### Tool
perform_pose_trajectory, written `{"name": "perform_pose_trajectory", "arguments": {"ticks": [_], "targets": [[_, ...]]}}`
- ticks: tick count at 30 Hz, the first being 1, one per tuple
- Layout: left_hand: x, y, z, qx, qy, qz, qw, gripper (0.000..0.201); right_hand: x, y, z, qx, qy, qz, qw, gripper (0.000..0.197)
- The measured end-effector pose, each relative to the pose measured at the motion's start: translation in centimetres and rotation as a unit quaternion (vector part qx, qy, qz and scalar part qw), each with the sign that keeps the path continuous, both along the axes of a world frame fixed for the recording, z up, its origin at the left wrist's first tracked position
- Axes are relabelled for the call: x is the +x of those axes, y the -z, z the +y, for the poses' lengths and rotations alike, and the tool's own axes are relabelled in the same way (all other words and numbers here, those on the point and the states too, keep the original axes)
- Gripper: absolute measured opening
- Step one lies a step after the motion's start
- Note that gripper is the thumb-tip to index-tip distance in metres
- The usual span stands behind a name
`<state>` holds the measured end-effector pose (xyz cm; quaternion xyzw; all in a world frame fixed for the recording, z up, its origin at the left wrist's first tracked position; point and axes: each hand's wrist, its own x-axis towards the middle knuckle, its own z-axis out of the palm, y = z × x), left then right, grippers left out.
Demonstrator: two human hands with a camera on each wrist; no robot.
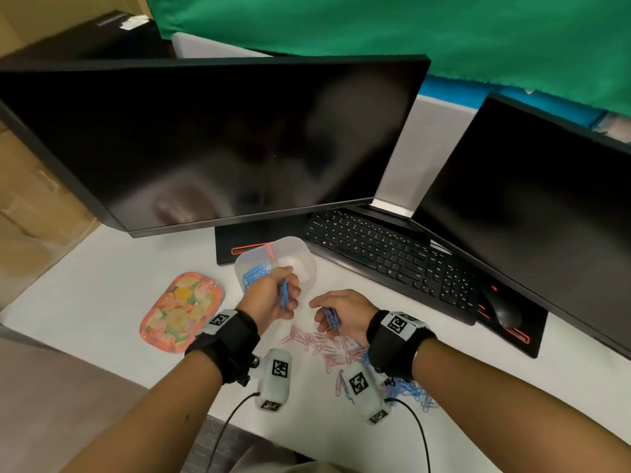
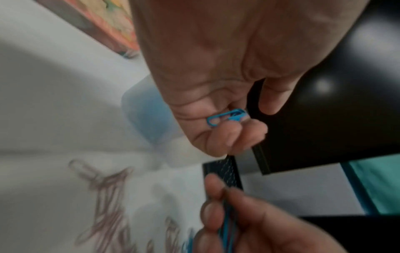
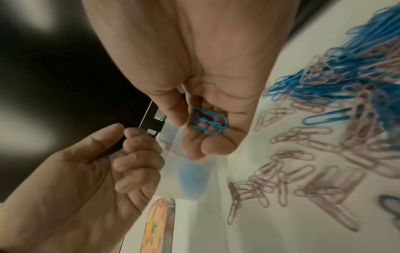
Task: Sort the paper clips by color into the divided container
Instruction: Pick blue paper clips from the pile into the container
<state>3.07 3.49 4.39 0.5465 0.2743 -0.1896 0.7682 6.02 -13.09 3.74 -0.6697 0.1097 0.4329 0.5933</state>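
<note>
Both hands gripping blue paper clips beside the divided container.

The translucent divided container [image 1: 275, 264], blue clips in its left compartment, is standing before the monitor [image 1: 211, 141]. The left hand [image 1: 273, 297] is curling around blue clips [image 1: 283, 295] just nearer than the container; the right hand [image 1: 343, 315] is clutching a blue bunch [image 3: 208, 122]. Pink clips [image 1: 321, 343] are lying loose below both hands. No legible writing.

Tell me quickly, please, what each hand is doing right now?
Left hand: closed, holding blue clips.
Right hand: closed, holding more blue clips.
</note>
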Motion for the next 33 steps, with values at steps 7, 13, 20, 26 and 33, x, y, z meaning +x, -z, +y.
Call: {"name": "perform_pose_trajectory", "arguments": {"ticks": [7,13,20,26,33], "targets": [[2.6,-1.6,3.9,0.104,-0.160,0.028,0.981,0.018,1.3,-2.3,3.7,0.018,-0.027,-0.030,0.999,0.011],[2.7,-0.9,4.3,0.157,-0.174,0.012,0.972,0.031,3.3,-3.5,7.8,0.022,-0.037,-0.061,0.997,0.019],[2.9,-1.1,4.4,0.221,-0.145,-0.023,0.964,0.013,4.2,-3.5,9.6,-0.047,-0.084,-0.113,0.989,0.019],[2.1,-0.8,2.6,0.296,-0.051,-0.131,0.945,0.014,3.8,-3.6,4.9,-0.071,-0.101,-0.159,0.979,0.025],[-0.1,1.0,-3.5,0.390,0.227,-0.225,0.863,0.017,0.9,-0.7,-5.3,-0.236,-0.157,-0.263,0.922,0.022]]}}
